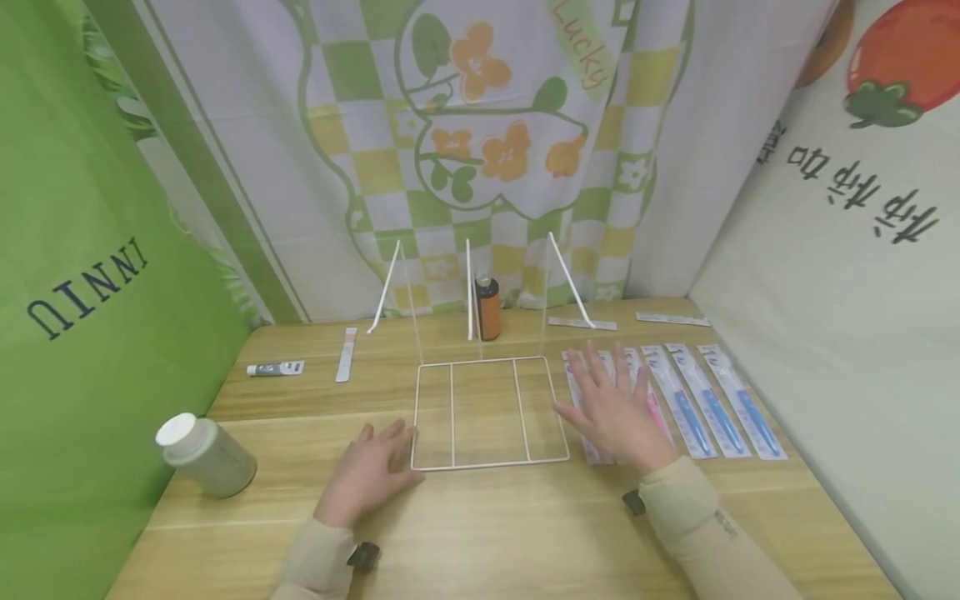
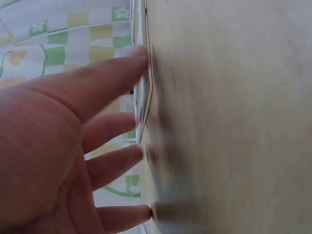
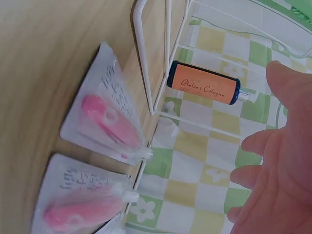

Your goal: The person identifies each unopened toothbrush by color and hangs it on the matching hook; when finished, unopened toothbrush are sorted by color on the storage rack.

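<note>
A white wire rack [image 1: 491, 464] stands mid-table, its base flat on the wood and three slanting prongs at the back. Beside its left front corner is my left hand [image 1: 371, 471], fingers spread; in the left wrist view the thumb [image 2: 112, 80] overlaps the rack's wires and the fingertips are right at the tabletop. My right hand [image 1: 618, 412] is spread palm-down above packaged toothbrushes, partly hiding them. In the right wrist view, pink toothbrushes [image 3: 112, 122] lie in clear packs below the palm, which holds nothing. Blue packaged toothbrushes [image 1: 723, 408] lie farther right.
A dark bottle with an orange label [image 1: 489, 312] stands behind the rack. At the left are a greenish jar with a white lid [image 1: 217, 462], a small tube [image 1: 277, 368] and a thin narrow packet [image 1: 346, 354]. Similar packets [image 1: 672, 318] lie along the back right edge.
</note>
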Demonstrator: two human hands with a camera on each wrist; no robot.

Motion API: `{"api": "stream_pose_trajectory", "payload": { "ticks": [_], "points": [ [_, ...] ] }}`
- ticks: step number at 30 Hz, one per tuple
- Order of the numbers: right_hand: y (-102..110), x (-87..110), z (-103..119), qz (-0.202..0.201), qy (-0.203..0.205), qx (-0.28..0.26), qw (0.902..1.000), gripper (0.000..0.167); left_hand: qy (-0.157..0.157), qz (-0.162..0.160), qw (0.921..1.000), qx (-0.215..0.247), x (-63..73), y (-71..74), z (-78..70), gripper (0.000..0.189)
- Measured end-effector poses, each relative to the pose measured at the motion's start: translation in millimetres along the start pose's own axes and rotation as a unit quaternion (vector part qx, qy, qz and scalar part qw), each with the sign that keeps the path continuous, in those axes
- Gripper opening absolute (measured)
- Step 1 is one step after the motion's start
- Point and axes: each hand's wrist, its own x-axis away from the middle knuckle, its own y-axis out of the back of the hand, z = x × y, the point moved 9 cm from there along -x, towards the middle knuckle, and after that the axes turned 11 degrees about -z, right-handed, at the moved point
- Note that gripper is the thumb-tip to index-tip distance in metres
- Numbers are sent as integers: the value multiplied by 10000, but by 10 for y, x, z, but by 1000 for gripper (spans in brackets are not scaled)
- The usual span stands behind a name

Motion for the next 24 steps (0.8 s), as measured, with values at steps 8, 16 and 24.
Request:
{"api": "stream_pose_trajectory", "payload": {
  "ticks": [8,16,24],
  "points": [
    [-155,-304,-365,126,-142,-779,9968,80,7,97,9999,-118,53,13,-61,69],
    [-530,-594,-810,724,-724,-1491,9835,72,14,47,9995,-318,33,38,-87,64],
    [-692,-663,-932,821,-786,-1512,9819,60,187,103,9996,-205,39,25,-44,65]
  ]
}}
